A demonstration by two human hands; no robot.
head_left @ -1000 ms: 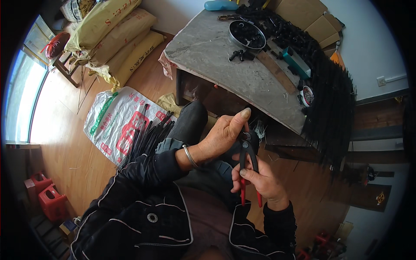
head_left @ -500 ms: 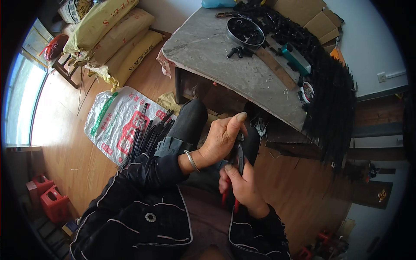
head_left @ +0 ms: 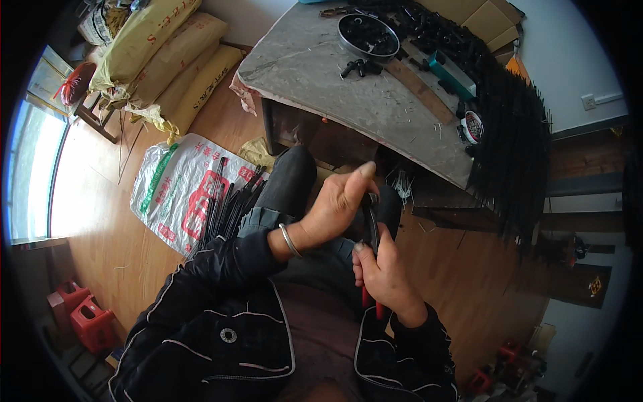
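My right hand (head_left: 383, 271) is closed round a pair of pliers (head_left: 373, 224) with dark metal jaws and red handles (head_left: 380, 309). The jaws point away from me, over my lap. Against them is my left hand (head_left: 338, 204), its fingers curled in and its thumb sticking up. Whatever the left fingers pinch by the jaws is hidden behind the hand. Left of my knee, a bundle of thin black rods (head_left: 231, 204) lies on a flattened white sack (head_left: 161, 191) with red and green print.
Ahead stands a grey-topped table (head_left: 295, 60) with a round pan (head_left: 368, 35) of black parts, a wooden strip (head_left: 422, 94), a teal box (head_left: 451, 75) and a small bowl (head_left: 472, 127). Long black rods (head_left: 509, 161) overhang its right end. Full sacks (head_left: 174, 60) and red stools (head_left: 94, 325) stand left.
The pliers have turned in my right hand, and their red handles look closer together. My left hand has shifted slightly away from me, still at the jaws. The whole view has moved a little.
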